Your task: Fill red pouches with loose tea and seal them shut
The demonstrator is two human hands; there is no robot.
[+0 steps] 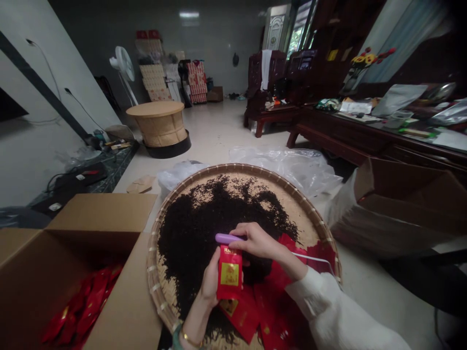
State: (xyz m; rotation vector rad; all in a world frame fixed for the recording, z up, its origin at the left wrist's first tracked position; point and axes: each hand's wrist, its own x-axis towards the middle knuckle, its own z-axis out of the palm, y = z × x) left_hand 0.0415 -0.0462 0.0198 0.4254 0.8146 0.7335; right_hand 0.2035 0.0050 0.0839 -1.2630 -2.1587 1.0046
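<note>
My left hand (pixel 210 279) is closed around a small red packet (pixel 229 274) with a gold panel, held upright over a round woven bamboo tray (pixel 152 272). My right hand (pixel 255 240) grips a slim purple handheld bag sealer (pixel 226 238), which lies across the packet's top edge. A white cord (pixel 310 257) runs near my right wrist. Dark dried tea leaves (pixel 189 223) are spread over the tray. More red packets (pixel 242 313) lie in the tray below my hands and under my right forearm.
An open cardboard box (pixel 109 211) with red packets inside stands on the left. Another open box (pixel 397 209) is on the right, beside a dark wooden table (pixel 335 133). Clear plastic sheeting (pixel 288 165) lies behind the tray. A round basket-like stand (pixel 158 124) and fan (pixel 124 63) are farther back.
</note>
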